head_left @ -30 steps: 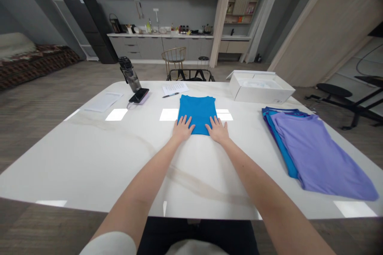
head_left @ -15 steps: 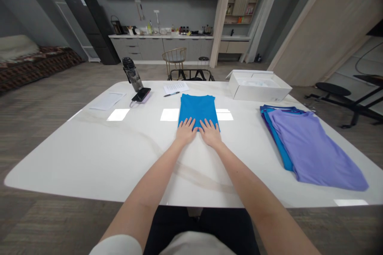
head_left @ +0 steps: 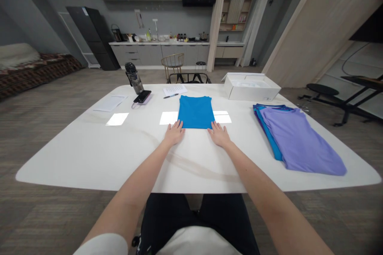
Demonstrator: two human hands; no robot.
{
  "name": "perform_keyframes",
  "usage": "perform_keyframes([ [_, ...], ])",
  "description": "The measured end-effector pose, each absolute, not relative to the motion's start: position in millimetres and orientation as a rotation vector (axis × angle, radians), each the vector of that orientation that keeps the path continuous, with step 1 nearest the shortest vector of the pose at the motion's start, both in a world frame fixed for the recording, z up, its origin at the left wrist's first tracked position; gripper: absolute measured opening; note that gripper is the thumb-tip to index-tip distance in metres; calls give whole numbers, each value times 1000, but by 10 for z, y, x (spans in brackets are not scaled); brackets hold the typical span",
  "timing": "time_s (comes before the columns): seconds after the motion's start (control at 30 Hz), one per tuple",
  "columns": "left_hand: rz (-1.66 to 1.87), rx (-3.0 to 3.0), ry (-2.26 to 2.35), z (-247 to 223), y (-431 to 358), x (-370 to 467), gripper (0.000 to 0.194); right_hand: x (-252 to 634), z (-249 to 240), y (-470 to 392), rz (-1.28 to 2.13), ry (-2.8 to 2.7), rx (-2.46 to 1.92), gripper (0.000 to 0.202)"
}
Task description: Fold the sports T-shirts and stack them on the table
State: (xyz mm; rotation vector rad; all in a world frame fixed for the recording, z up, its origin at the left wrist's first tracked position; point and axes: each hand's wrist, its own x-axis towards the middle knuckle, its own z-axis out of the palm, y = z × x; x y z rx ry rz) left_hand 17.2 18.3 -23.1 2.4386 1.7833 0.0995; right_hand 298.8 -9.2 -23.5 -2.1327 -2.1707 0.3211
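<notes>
A blue T-shirt point(head_left: 196, 111), folded into a neat rectangle, lies flat on the white table point(head_left: 98, 159) in front of me. At its near left corner is my left hand point(head_left: 174, 133), flat, with fingers stretched and the tips touching the cloth's edge. My right hand point(head_left: 220, 134) lies likewise at the near right corner, fingers spread. Neither hand grasps anything. To the right rests a stack of garments, a purple shirt point(head_left: 302, 139) on top and blue ones point(head_left: 271, 135) showing beneath its left side.
An open white box point(head_left: 251, 91) stands at the back right. Toward the back left are a bottle point(head_left: 135, 79), a phone point(head_left: 143, 96) and loose paper point(head_left: 110, 102). A pen point(head_left: 171, 96) lies by a printed sheet point(head_left: 176, 89). Behind the table stands a chair point(head_left: 188, 77).
My hands have moved apart, from lying side by side on the near part of the T-shirt out to its two near corners. The head view has tilted up slightly.
</notes>
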Motion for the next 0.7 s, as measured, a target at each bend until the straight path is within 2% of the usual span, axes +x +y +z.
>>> perform_keyframes([
  [0.17, 191, 2575, 1794, -117, 105, 70, 46, 3171, -202, -234, 209, -2089, -1983, 49],
  [0.33, 192, 2557, 1853, -33, 61, 49, 40, 3219, -160, -328, 164, -1955, -1977, 37],
  [0.7, 106, 2621, 1891, -46, 156, 75, 36, 3209, -153, -163, 17, -2028, -2011, 33],
])
